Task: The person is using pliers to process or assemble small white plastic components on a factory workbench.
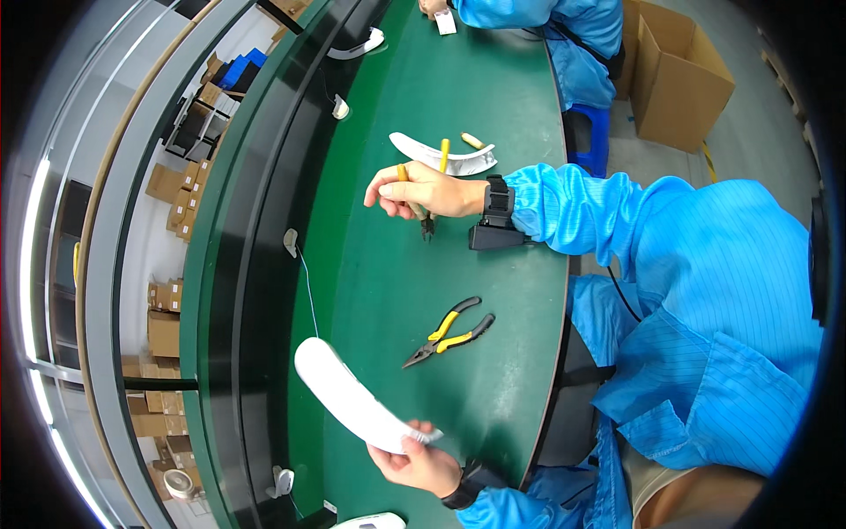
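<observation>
My left hand (419, 463), low in the view, is closed on the narrow end of a white curved plastic cover (357, 397). A thin cable runs from the cover's far end up to a small white piece on the black rail. Higher up, my right hand (419, 189) is wrapped round yellow-handled pliers (427, 225), their dark jaws pointing down over the green tabletop (388, 273). Between both hands lie needle-nose pliers (445, 335) with black-and-yellow handles, touched by neither. Beyond my right hand rests another white curved piece (419, 150), with a small yellowish stick-like item (471, 141) at its edge.
Small white pieces (291, 242) sit along the black rail (264, 264) on the left. A co-worker's blue sleeve (502, 11) and hand are at the top. Behind on the right are a blue stool (592, 137) and an open cardboard box (679, 88).
</observation>
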A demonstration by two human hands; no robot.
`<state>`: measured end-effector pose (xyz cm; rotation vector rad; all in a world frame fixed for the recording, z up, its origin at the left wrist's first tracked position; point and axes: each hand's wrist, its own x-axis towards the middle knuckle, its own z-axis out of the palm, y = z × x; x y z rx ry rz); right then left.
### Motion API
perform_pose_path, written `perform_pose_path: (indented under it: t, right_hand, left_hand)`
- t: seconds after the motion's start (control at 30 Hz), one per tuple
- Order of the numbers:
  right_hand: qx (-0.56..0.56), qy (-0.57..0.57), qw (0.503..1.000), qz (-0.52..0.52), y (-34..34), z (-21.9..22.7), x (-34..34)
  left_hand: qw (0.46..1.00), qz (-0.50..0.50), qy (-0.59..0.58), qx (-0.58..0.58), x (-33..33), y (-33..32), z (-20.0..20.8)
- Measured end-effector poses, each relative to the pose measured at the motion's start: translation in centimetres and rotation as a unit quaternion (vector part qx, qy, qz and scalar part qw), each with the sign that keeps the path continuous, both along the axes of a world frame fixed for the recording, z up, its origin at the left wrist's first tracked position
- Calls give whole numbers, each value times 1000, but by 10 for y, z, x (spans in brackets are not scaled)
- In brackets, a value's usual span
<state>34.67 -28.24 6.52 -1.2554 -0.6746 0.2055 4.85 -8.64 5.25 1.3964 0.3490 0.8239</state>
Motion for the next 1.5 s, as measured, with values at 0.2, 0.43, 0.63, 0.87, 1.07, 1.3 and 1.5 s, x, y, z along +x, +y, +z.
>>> perform_pose_path:
  t: [0.2, 0.43, 0.63, 0.87, 1.07, 1.3, 1.5]
  right_hand:
    - [-5, -16, 998, 52, -5, 4, -24]
    - [-30, -81, 980, 181, 19, 4, -60]
    - [19, -82, 978, 189, 14, 2, -56]
    - [-44, -176, 974, 132, -3, 11, -58]
    - [-18, -77, 995, 62, 21, 12, -36]
    - [-245, -135, 946, -161, -17, 7, -21]
    - [-167, 26, 976, -140, -18, -12, 10]
  left_hand:
    - [783, 206, 42, 586, 10, -10, 7]
    - [711, 139, 16, 690, 19, -26, 19]
    - [683, 135, 30, 717, 22, -40, 29]
    - [612, 61, 126, 778, 23, -36, 43]
    - [911, 59, 163, 374, 29, 12, -8]
    - [976, -137, 166, 40, 107, 138, -17]
    - [972, 76, 148, 163, 105, 165, -31]
